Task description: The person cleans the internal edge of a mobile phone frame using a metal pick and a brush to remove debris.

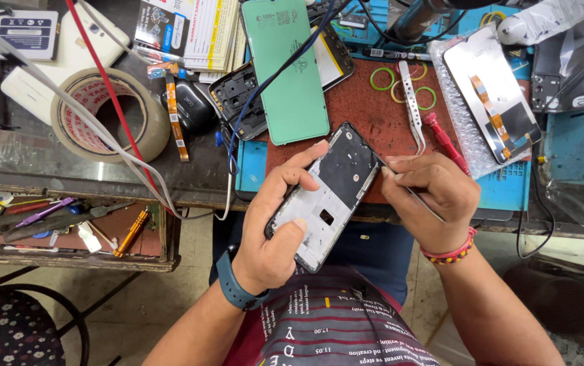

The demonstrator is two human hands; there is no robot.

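Nearby, tweezers (412,105), green back cover (290,68) and tape roll (109,114) crowd the phone frame (329,193).

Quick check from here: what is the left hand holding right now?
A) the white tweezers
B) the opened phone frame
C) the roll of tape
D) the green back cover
B: the left hand grips the opened phone frame by its edges, thumb on the lower part, while the right hand works a thin metal tool at the frame's right edge.
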